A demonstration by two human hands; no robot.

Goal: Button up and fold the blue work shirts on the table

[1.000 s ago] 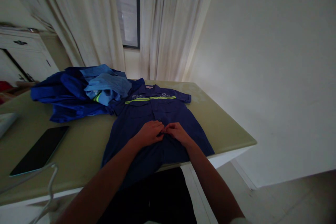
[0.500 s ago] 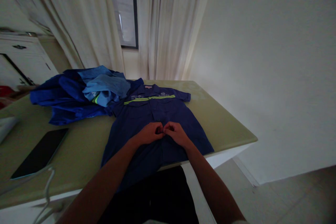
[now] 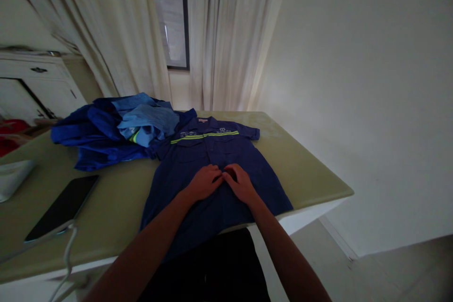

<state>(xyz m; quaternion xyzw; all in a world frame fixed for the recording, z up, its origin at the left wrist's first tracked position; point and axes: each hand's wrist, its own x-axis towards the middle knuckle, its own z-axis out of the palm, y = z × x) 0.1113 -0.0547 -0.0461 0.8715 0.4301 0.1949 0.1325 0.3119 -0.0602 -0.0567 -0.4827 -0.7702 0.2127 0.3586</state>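
A dark blue work shirt [image 3: 215,170] is spread flat at the centre of the frame on the green table [image 3: 311,170]. Its front placket is pinched between the left hand [image 3: 205,181] and the right hand [image 3: 241,183], fingertips meeting at mid-chest. The button should be lined up squarely with its hole and the fabric kept taut and flat, judging from this pose.
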